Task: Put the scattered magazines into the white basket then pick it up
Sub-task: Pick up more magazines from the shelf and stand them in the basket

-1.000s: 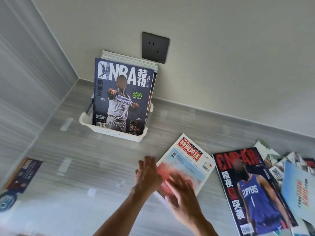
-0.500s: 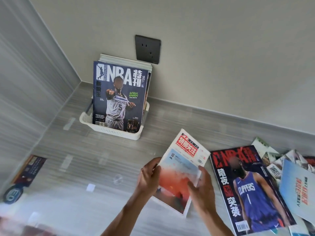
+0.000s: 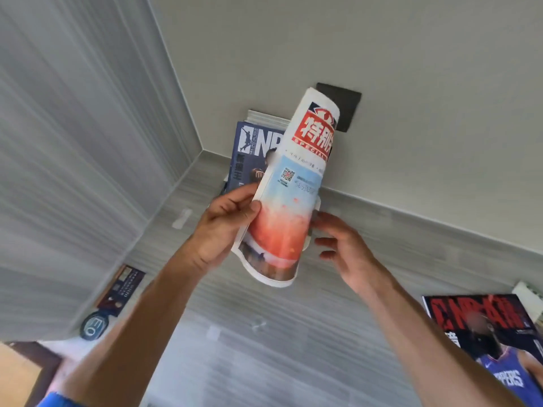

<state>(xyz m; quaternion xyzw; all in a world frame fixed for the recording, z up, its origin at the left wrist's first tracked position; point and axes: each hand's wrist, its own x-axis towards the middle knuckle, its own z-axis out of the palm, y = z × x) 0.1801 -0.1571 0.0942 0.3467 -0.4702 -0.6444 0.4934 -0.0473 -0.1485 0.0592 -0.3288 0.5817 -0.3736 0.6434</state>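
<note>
My left hand [image 3: 226, 224] grips the left edge of a curled magazine [image 3: 291, 201] with a red title block, a pale blue middle and an orange lower half, and holds it upright in the air. My right hand [image 3: 343, 245] hovers at its right edge with the fingers spread. Behind it, a dark blue NBA magazine [image 3: 252, 151] stands with others in the white basket, in the corner by the wall. The held magazine and my left hand hide nearly all of the basket; only a white sliver of rim [image 3: 318, 202] shows.
A red NBA magazine [image 3: 482, 333] with a player in a blue jersey lies on the grey floor at the lower right. Against the left wall sit a dark leaflet [image 3: 120, 286] and a round badge [image 3: 94, 326]. A dark wall socket [image 3: 349, 110] is above the basket.
The magazine has come up off the floor and now stands upright in front of the basket. My left hand holds it alone, and my right hand has opened beside it.
</note>
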